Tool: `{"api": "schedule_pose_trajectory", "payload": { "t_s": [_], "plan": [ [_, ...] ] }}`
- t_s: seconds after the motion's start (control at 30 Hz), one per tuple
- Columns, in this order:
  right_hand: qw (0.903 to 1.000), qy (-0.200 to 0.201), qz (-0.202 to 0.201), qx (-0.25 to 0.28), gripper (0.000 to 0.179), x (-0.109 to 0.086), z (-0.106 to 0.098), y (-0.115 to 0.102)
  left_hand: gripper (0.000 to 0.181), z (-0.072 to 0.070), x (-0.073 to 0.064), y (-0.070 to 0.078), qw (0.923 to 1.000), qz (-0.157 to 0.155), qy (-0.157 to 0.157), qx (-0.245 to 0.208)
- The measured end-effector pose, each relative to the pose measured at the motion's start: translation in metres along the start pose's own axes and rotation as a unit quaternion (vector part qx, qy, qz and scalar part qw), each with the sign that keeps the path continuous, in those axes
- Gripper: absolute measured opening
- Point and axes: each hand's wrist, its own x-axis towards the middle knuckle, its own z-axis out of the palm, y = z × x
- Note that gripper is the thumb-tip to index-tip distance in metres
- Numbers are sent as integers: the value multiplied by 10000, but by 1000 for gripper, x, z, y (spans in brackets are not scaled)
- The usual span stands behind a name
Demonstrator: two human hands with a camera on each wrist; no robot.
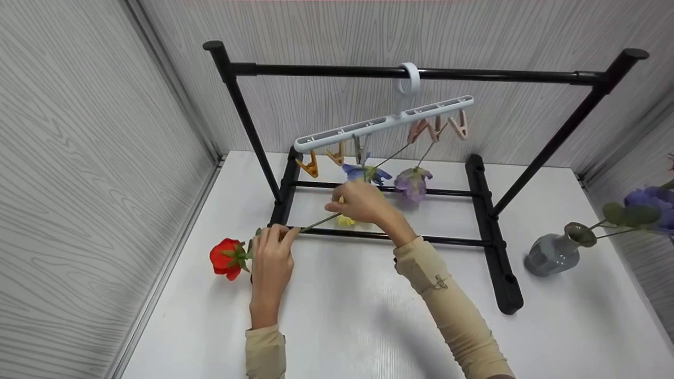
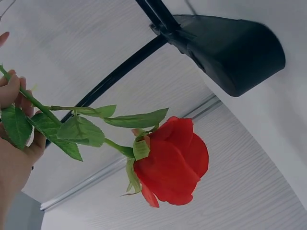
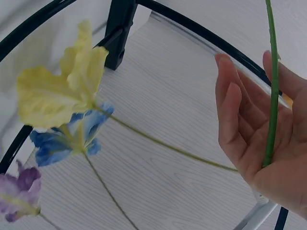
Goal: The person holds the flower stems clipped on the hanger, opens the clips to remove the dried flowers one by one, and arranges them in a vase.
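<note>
A red rose [image 1: 227,259] with a long green stem lies across the front left, its bloom pointing left. My left hand [image 1: 272,260] grips the stem just behind the bloom; in the left wrist view the fingers curl about it beside the leaves [image 2: 81,132]. Farther along, my right hand [image 1: 359,201] holds the stem's other end, the stem [image 3: 273,96] crossing its palm with the fingers bent. Above hangs a white clip hanger [image 1: 384,123], with two orange clips [image 1: 309,165] on its left part. Blue [image 1: 366,172], purple [image 1: 414,183] and yellow [image 3: 62,91] flowers hang head down from it.
A black rack [image 1: 326,70] carries the hanger on its top bar, and its feet stand on the white table [image 1: 337,316]. To the right, a grey glass vase [image 1: 552,255] leans with purple flowers [image 1: 650,205] in it. Wood-grain panels [image 1: 79,158] enclose the table.
</note>
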Motion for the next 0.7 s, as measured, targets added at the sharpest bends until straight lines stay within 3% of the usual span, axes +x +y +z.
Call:
{"api": "schedule_pose_trajectory", "payload": {
  "t_s": [0.1, 0.2, 0.4, 0.53, 0.7],
  "plan": [
    [9984, -527, -186, 13, 33, -5, 1, 6, 30, 6, -2, 2, 9999, 84, -58, -27],
    [9935, -959, -482, 380, 33, -8, 5, 11, 35, 13, -3, 7, 9995, 288, -103, -47],
    [9656, -1776, -1016, 1606, 20, -13, 19, 28, 32, 23, -1, 16, 9970, 717, -241, -180],
    [9523, -1813, -945, 2263, 16, -19, 30, 42, 32, 26, -1, 18, 9962, 789, -231, -278],
    [9529, -1495, -768, 2525, 14, -27, 37, 57, 35, 29, -3, 11, 9982, 555, -123, -211]
  ]
}}
